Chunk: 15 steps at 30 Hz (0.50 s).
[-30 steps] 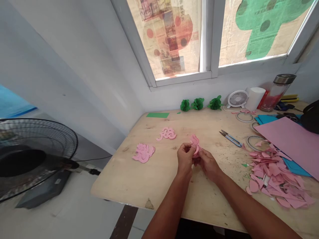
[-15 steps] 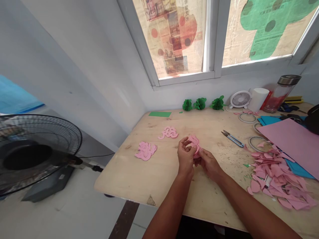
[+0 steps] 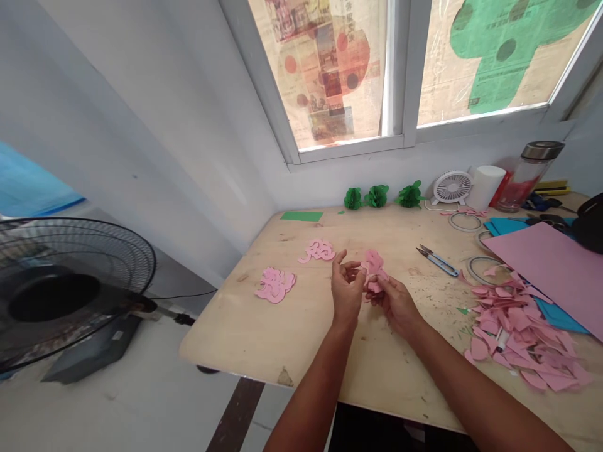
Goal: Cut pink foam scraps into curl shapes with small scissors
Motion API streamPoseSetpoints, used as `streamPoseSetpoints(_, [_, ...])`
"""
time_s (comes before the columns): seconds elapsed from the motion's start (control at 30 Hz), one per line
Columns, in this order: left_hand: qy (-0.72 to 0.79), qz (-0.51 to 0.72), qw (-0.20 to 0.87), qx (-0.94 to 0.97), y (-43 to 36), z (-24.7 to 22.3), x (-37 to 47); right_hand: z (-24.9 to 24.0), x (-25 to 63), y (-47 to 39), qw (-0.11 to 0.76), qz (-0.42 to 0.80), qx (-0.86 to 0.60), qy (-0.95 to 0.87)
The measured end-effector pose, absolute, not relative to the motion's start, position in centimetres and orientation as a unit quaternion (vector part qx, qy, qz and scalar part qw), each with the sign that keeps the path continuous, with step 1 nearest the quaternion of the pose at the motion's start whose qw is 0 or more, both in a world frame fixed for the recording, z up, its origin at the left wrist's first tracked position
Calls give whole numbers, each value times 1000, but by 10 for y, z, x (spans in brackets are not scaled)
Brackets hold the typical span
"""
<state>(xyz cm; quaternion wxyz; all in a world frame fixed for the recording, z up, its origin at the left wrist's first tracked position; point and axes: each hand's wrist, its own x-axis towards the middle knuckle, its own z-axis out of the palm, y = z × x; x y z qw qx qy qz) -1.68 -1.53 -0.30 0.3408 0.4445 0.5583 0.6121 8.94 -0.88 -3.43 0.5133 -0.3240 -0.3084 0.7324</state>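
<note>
A curly pink paper cutout (image 3: 374, 262) is held up over the table between my hands. My right hand (image 3: 398, 304) pinches its lower right edge, with the fingertips partly hidden beneath. On the other side, my left hand (image 3: 347, 289) has its thumb and a fingertip at the cutout's left edge, while its index finger is raised off the paper. Two more pink cutouts lie flat to the left: a scrolled one (image 3: 319, 250) just beyond my left hand and a broader one (image 3: 276, 285) nearer the table's left side.
Blue-handled thread snips (image 3: 438, 260) lie right of my hands, by a heap of pink paper scraps (image 3: 522, 333). A pink sheet (image 3: 546, 267) covers blue ones. Green paper pieces (image 3: 377, 196), a small fan (image 3: 452, 187) and a bottle (image 3: 530, 176) line the wall. A floor fan (image 3: 61, 295) stands left.
The pink cutout has turned in my hands and shows more of its face. My left fingers have loosened and spread, shifting slightly left. My right hand keeps its pinch.
</note>
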Motion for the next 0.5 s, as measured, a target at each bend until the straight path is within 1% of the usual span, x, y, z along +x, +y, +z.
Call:
streamPoseSetpoints(0.07, [625, 521, 279, 510, -10, -7, -30, -35, 92, -5, 540, 715, -338, -289])
streamPoseSetpoints(0.13, [687, 366, 221, 588, -5, -12, -40, -35, 94, -3, 563, 699, -347, -274])
streamPoseSetpoints(0.2, [706, 285, 199, 617, -1, -17, -46, -36, 96, -1, 575, 691, -350, -264])
streamPoseSetpoints(0.5, [697, 179, 170, 673, 32, -20, -42, -37, 98, 1, 587, 680, -370, -237])
